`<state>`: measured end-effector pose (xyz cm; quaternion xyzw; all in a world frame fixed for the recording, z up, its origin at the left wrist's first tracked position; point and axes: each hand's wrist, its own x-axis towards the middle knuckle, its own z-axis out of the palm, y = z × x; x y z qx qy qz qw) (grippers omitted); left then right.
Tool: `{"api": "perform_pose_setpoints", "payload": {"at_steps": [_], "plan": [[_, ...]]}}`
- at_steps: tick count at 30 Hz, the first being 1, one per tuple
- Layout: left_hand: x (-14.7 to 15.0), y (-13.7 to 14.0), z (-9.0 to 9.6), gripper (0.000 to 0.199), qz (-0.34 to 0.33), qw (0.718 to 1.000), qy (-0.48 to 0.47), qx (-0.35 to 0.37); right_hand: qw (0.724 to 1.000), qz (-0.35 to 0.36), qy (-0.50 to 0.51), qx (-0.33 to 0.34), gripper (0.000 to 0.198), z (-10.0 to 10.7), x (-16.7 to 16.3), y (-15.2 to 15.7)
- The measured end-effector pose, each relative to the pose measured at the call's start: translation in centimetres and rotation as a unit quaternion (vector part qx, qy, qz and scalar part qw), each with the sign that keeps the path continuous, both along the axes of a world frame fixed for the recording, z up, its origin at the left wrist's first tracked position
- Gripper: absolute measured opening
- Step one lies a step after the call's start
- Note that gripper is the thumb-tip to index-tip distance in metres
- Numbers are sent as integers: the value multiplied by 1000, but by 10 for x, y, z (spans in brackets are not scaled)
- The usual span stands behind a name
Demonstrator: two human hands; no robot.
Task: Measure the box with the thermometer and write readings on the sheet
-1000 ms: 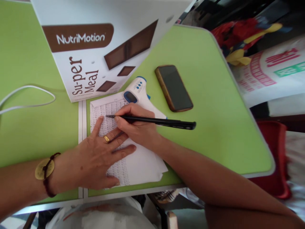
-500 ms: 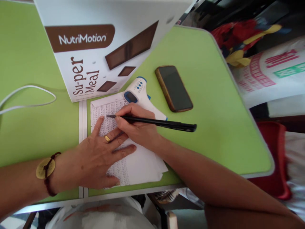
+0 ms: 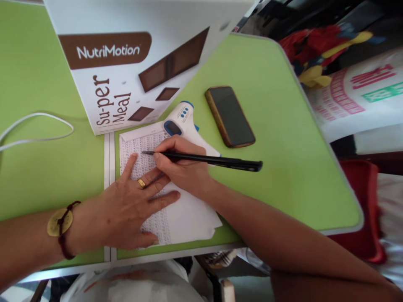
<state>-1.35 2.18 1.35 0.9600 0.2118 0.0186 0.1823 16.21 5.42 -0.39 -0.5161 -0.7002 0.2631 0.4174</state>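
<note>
A sheet of paper (image 3: 189,214) with dense rows of handwriting lies on the green table, partly covered by both hands. My left hand (image 3: 132,205) rests flat on it with the fingers spread, a gold ring on one finger. Pinched in my right hand (image 3: 184,165) is a black pen (image 3: 220,160), its tip at the written lines just right of my left fingertip. Beyond my right hand a white and blue infrared thermometer (image 3: 179,119) lies at the paper's upper edge, its handle partly hidden behind that hand.
A large white NutriMotion box (image 3: 116,84) stands behind the paper. To the right lies a phone (image 3: 231,117) in a brown case. A white cable (image 3: 40,114) loops at the left. Past the table's right edge are a red stool (image 3: 362,201) and a printed white bag (image 3: 355,92).
My right hand and the pen have shifted very slightly to the right, and the pen's back end has risen a little. My left hand stays in place.
</note>
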Motion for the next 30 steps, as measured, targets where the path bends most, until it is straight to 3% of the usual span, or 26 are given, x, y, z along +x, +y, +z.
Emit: {"api": "perform_pose_setpoints", "payload": {"at_steps": [30], "plan": [[1,0,1,82,0,1000,12,-10,1000,4,7,11,10,-1,1,-1]]}}
